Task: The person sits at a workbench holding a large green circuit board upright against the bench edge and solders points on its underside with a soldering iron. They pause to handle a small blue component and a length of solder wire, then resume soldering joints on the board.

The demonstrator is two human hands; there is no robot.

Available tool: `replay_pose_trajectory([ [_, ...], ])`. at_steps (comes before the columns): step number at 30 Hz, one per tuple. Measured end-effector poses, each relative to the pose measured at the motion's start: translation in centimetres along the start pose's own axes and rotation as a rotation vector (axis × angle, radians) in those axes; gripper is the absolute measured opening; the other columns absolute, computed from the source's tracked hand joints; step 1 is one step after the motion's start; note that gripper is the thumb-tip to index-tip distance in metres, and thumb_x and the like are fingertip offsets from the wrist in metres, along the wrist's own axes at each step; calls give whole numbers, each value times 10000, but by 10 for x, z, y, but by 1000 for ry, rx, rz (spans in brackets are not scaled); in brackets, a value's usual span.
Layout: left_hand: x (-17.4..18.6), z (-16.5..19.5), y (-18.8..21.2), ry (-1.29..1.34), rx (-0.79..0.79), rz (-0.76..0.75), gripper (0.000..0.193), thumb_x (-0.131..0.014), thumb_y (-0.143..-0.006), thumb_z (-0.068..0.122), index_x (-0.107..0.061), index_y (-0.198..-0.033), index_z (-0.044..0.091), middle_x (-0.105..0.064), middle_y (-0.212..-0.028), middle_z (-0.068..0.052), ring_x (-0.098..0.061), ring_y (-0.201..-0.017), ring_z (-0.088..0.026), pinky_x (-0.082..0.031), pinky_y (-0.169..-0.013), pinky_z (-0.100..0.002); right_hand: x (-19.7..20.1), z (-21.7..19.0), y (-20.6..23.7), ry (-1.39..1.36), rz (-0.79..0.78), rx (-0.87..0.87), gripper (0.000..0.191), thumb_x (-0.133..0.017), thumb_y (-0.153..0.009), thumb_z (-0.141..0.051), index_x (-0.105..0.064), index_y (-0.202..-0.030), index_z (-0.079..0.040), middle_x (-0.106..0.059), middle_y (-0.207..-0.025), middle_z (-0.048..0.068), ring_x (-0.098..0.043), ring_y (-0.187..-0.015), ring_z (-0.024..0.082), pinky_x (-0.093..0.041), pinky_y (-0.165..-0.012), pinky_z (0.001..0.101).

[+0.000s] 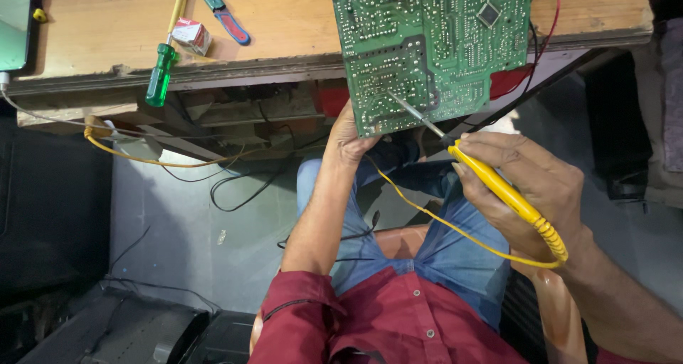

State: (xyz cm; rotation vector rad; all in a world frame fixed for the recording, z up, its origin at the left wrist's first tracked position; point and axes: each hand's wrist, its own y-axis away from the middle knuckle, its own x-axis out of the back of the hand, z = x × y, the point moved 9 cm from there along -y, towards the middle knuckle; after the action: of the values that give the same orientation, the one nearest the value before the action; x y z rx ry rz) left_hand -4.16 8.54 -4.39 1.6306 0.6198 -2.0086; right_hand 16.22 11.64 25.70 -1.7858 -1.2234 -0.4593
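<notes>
A green circuit board (434,44) hangs over the front edge of the wooden workbench (284,22), solder side toward me. My left hand (348,136) grips its lower left corner from below. My right hand (530,186) holds a yellow soldering iron (501,190) like a pen. The iron's metal tip touches the board near its lower middle. A thin yellow cord runs from the iron across my lap.
On the bench lie a green-handled screwdriver (162,69), a small red-and-white box (192,35) and blue-handled pliers (228,19). Red and black wires (548,29) hang at the board's right side. Loose cables trail over the grey floor (185,229). Dark equipment sits at lower left.
</notes>
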Motion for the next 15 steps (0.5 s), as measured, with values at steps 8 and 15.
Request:
replay_pose_trajectory([
  [8,-2,1,0,-3,-10,-5,419,-762,-943,72,-610,-1311,-58,-705,-1232,-185,-715,-1109,-279,-600,-991,-427,1,-1,0,9,0,1,287,-806,-891,-20,-708,-1161,-20,-739,-1157,134,-752,-1044,228,-598,-894,300],
  [15,-1,1,1,6,-18,11,428,-756,-945,57,-597,-1324,-62,-696,-1238,-189,-715,-1108,-278,-604,-984,-416,1,-2,2,32,8,8,290,-811,-883,-21,-707,-1153,-24,-738,-1146,134,-749,-1030,237,-597,-887,309],
])
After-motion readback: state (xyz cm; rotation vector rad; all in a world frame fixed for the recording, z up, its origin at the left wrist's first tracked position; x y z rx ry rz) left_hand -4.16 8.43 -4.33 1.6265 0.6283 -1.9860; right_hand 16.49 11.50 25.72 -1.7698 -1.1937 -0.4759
